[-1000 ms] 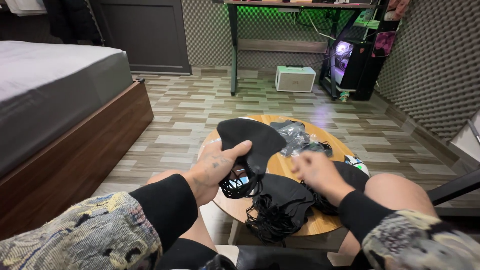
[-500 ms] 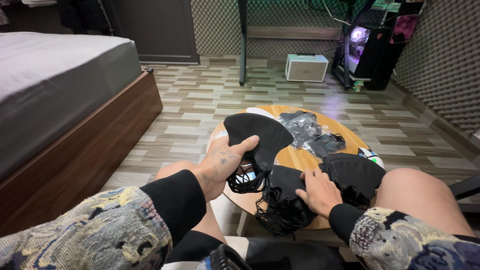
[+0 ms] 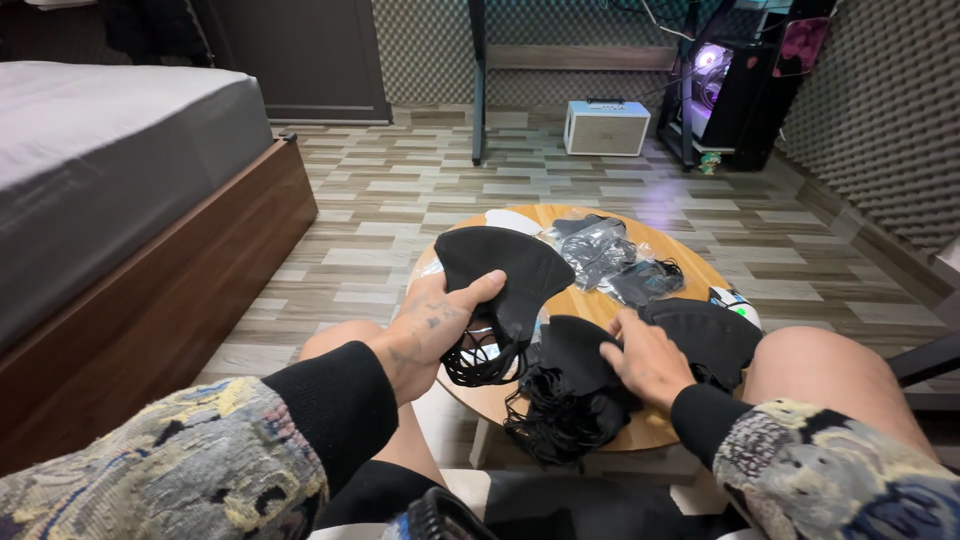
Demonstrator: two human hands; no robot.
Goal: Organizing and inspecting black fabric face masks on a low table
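Left hand: the left hand (image 3: pixel 432 325) grips a stack of black face masks (image 3: pixel 505 275) — thumb on top, fingers beneath, raised over the round wooden table (image 3: pixel 600 425).
Right hand: the right hand (image 3: pixel 648 358) lies flat, fingers spread, on a heap of black masks (image 3: pixel 570 395) on the table's near edge.
Behind: bagged masks (image 3: pixel 600 245) — farther back on the table.

clear plastic packets (image 3: pixel 600 245) of black masks, mid round table (image 3: pixel 690 275)

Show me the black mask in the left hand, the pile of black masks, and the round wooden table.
Black mask (image 3: pixel 500 275), head view: upper fabric panel.
Pile of black masks (image 3: pixel 565 400), head view: top mask's middle.
Round wooden table (image 3: pixel 690 275), head view: bare far-right top.
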